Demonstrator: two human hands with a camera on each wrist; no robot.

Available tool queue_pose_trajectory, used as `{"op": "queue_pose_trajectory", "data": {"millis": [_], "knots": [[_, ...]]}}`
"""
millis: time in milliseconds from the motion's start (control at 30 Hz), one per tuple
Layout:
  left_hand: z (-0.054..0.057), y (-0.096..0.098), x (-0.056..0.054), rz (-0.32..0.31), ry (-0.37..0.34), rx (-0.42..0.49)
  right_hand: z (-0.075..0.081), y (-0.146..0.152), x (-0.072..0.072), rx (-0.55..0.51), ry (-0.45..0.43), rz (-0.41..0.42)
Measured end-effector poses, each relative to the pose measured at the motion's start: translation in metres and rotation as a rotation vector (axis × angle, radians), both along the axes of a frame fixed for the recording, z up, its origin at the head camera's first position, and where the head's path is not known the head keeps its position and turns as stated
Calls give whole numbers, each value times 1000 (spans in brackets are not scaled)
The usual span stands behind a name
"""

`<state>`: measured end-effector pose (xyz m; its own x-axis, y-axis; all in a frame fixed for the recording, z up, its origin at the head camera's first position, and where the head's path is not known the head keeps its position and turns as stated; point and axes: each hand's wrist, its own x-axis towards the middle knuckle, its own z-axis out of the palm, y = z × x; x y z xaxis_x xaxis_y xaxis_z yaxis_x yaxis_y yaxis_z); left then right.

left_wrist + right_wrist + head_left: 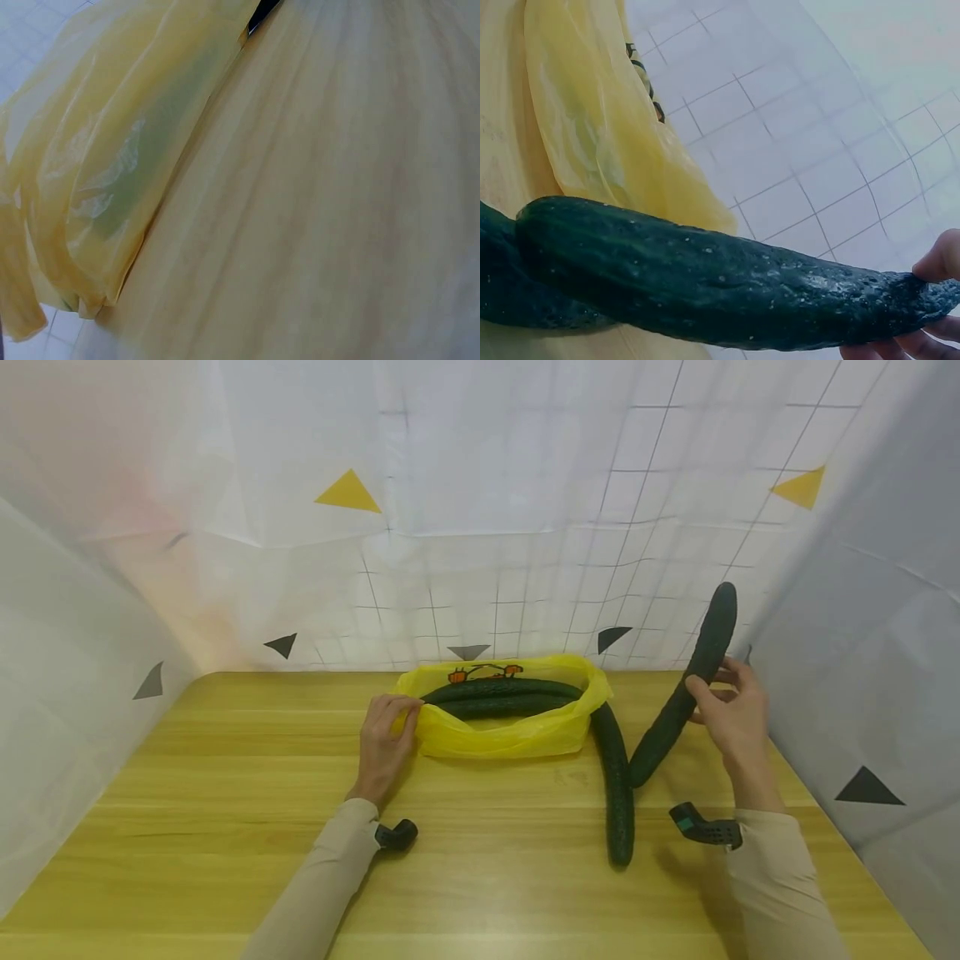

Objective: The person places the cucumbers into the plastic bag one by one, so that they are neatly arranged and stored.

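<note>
A yellow plastic bag [510, 743] lies with its mouth open near the back of the table, and cucumbers [502, 704] show inside it. My left hand [385, 739] pinches the left end of the bag's rim. In my right hand [735, 710] a cucumber [716, 622] is gripped around its middle, tilted with its upper end raised to the right. Its lower end overlaps another cucumber [618, 802] that lies on the table at the bag's right end. In the right wrist view the held cucumber [705, 285] crosses in front of the bag [592, 112].
The wooden table [225, 760] meets a white sheeted back wall [465, 568] with grid lines and triangle marks. Another sheet [885, 677] closes off the right side. Black wrist devices [397, 835] sit at both cuffs.
</note>
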<state>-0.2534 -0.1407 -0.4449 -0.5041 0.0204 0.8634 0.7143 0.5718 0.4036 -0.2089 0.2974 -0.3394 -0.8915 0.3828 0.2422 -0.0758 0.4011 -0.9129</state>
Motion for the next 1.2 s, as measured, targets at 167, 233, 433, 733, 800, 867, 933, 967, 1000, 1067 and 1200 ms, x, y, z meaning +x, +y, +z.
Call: {"op": "queue_pose_trajectory", "data": {"millis": [167, 233, 433, 733, 800, 867, 933, 967, 1000, 1067, 1200], "knots": [[0, 0, 0, -1, -11, -2, 4, -3, 1, -77, 18, 6], [0, 1, 0, -6, -10, -3, 5, -5, 1, -144, 42, 1], [1, 2, -3, -22, 6, -13, 10, -13, 1, -309, 154, -36], [0, 0, -2, -14, -1, 6, 18, -29, -5, -363, 286, 10], [-1, 0, -2, -13, -9, 7, 19, -30, -6, -373, 302, 17], [-1, 1, -2, -15, -11, 9, 20, -31, -7, -387, 315, 19], [-1, 1, -3, -18, -12, 6, 21, -32, -7, -406, 329, 17], [-1, 1, -3, -19, -12, 4, 21, -33, -8, -414, 335, 16], [-1, 1, -3, -19, -9, 2, 22, -35, -9, -418, 342, 16], [0, 1, -3, -17, -3, 1, 22, -38, -11, -421, 358, 17], [-1, 0, -3, -18, 11, 9, 21, -46, -15, -415, 392, 20]]}}
